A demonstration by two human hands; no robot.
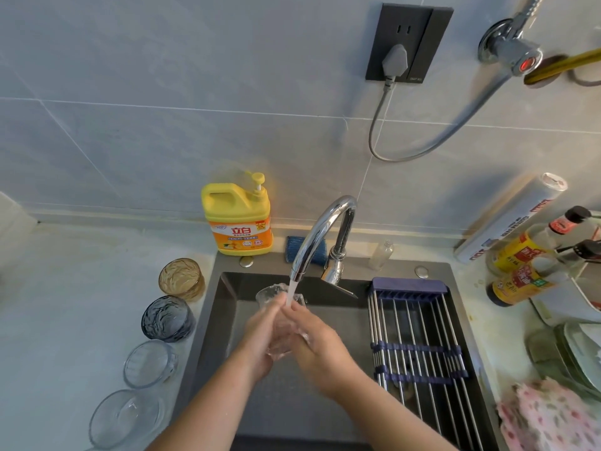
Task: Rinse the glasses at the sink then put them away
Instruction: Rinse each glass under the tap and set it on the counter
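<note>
At nine o'clock of the dark matte sink (211, 336), four round rippled glasses (167, 317) are lined on the counter (65, 320). A clear glass (271, 294) is clasped between the left hand (260, 340) and right hand (317, 346), fingers curled round it, under the curved chrome tap (320, 232)

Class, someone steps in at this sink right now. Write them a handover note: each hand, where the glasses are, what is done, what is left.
Left hand and right hand: both hold the held glass over the sink, under water running from the faucet.
On the counter left of the sink, in a row: amber glass, blue-grey glass, and two clear ones, third glass and nearest glass. Whether these are rinsed cannot be told.
Done: one rinse under way.
Left: finish it, rinse any unrinsed glasses, put all five away.
</note>
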